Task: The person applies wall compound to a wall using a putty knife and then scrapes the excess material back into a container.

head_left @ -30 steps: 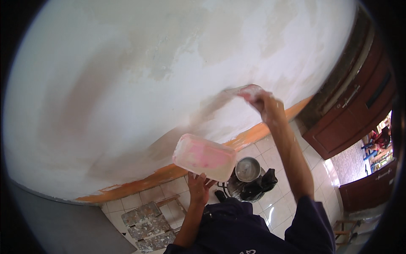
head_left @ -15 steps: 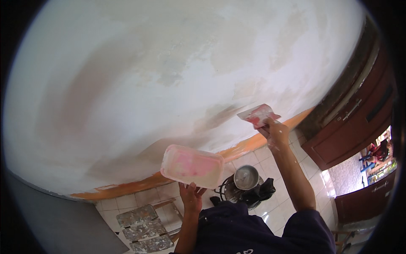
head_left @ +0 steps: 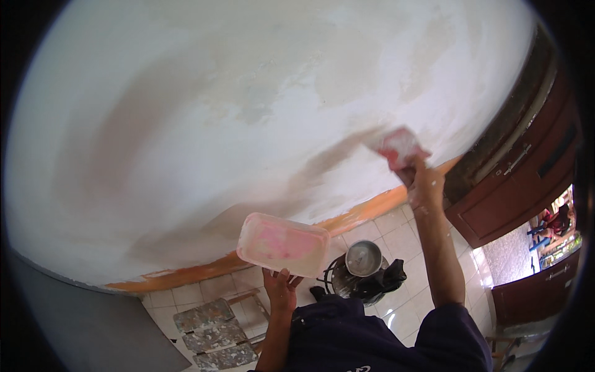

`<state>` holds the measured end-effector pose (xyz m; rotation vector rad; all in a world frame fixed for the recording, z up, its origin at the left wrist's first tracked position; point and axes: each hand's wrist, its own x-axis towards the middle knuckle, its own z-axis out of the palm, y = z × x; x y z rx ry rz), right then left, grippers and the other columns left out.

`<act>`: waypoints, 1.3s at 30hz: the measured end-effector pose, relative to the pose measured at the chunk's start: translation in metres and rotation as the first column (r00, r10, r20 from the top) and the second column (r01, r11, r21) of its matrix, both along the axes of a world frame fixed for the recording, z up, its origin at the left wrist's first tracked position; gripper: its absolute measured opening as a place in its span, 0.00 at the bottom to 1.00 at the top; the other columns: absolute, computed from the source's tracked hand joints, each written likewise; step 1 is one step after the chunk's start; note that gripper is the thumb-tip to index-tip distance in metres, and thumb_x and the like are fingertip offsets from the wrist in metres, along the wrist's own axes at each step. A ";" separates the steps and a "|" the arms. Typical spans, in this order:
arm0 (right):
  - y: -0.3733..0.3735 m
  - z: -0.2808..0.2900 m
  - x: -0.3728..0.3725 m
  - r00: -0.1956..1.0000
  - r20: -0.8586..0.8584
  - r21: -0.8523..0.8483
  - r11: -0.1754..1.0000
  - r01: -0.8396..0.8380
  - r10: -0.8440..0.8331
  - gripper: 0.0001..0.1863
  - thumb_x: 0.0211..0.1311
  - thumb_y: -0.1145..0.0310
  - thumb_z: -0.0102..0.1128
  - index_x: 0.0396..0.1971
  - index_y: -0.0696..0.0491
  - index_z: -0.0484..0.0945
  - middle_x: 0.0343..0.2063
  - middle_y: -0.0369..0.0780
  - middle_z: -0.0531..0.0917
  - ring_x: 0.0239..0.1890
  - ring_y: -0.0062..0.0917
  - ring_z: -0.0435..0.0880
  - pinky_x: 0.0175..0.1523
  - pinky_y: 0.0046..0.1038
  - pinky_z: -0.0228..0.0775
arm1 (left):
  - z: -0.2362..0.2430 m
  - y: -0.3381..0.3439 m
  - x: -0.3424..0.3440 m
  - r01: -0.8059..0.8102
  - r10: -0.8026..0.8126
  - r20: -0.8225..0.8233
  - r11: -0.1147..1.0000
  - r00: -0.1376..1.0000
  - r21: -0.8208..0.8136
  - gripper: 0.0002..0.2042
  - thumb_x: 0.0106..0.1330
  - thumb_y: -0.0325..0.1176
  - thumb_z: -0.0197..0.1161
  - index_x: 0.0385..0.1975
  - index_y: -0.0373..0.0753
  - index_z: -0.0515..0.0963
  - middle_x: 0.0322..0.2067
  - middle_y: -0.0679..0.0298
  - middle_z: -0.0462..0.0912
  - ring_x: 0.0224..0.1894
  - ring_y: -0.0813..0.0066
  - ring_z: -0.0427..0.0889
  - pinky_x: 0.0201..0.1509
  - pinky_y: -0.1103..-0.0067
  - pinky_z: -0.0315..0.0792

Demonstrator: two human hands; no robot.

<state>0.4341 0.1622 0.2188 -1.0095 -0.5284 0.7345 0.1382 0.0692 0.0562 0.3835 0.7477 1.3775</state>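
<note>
A shallow pink-and-white plastic tub (head_left: 285, 245) rests on my left hand (head_left: 282, 290), its fingers under the near edge and the thumb against the side. Pinkish and whitish smears show inside it. My right hand (head_left: 425, 185) grips a red scraper (head_left: 400, 147) coated with white paste, slightly blurred by motion. The scraper's blade edge is at the white wall (head_left: 248, 161); whether it touches cannot be made out for certain. Greyish damp-looking patches mark the wall around it, and an orange band (head_left: 356, 208) runs along the wall's foot.
Close before me, a metal pot (head_left: 364, 258) stands on a round stool beside a black bag-like thing (head_left: 382, 282). A paint-spattered wooden step stand (head_left: 211, 335) is at lower left, near a grey panel (head_left: 80, 316). Brown doors (head_left: 514, 186) stand at right, with a person (head_left: 558, 223) outside.
My right hand and the scraper have moved up and to the right along the wall. A darker smear now trails behind the blade. The tub has hardly moved.
</note>
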 end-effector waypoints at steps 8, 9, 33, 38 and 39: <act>0.068 0.075 0.003 0.990 0.135 0.164 0.984 -0.071 0.048 0.10 0.57 0.78 0.54 0.31 0.73 0.71 0.30 0.52 0.79 0.34 0.38 0.83 0.42 0.32 0.81 | -0.002 0.003 -0.006 0.018 -0.018 0.010 0.999 1.000 0.029 0.36 0.55 0.27 0.59 0.63 0.46 0.49 0.53 0.57 0.67 0.50 0.63 0.76 0.42 0.67 0.82; 0.064 0.108 -0.007 0.990 0.136 0.184 0.981 -0.062 0.038 0.10 0.57 0.79 0.53 0.31 0.73 0.71 0.30 0.52 0.79 0.34 0.38 0.83 0.43 0.32 0.81 | -0.003 0.002 -0.006 0.016 -0.016 0.011 0.999 1.000 0.032 0.36 0.55 0.27 0.60 0.63 0.46 0.49 0.53 0.57 0.67 0.50 0.63 0.76 0.42 0.67 0.82; -0.085 0.049 -0.051 0.685 0.700 0.007 0.958 -0.286 0.199 0.11 0.61 0.73 0.49 0.35 0.66 0.74 0.22 0.41 0.79 0.21 0.20 0.77 0.27 0.22 0.71 | -0.004 0.002 0.005 0.066 -0.071 0.017 0.975 0.997 0.213 0.38 0.51 0.29 0.65 0.62 0.39 0.51 0.54 0.60 0.66 0.55 0.66 0.71 0.54 0.71 0.74; -0.089 0.028 -0.096 0.062 0.945 -0.285 0.901 -0.326 0.321 0.14 0.47 0.78 0.58 0.38 0.58 0.77 0.22 0.40 0.80 0.23 0.24 0.81 0.25 0.26 0.71 | -0.022 -0.001 -0.005 0.070 -0.074 0.006 0.971 0.997 0.228 0.39 0.48 0.24 0.64 0.62 0.39 0.51 0.55 0.61 0.64 0.58 0.66 0.67 0.60 0.69 0.68; -0.082 0.021 -0.103 -0.088 0.981 -0.192 0.915 -0.355 0.172 0.17 0.44 0.78 0.58 0.39 0.58 0.76 0.23 0.41 0.80 0.24 0.26 0.82 0.25 0.27 0.72 | -0.019 -0.002 -0.003 0.075 -0.069 -0.035 0.969 0.997 0.234 0.39 0.48 0.23 0.64 0.62 0.39 0.51 0.55 0.61 0.64 0.58 0.66 0.66 0.60 0.69 0.67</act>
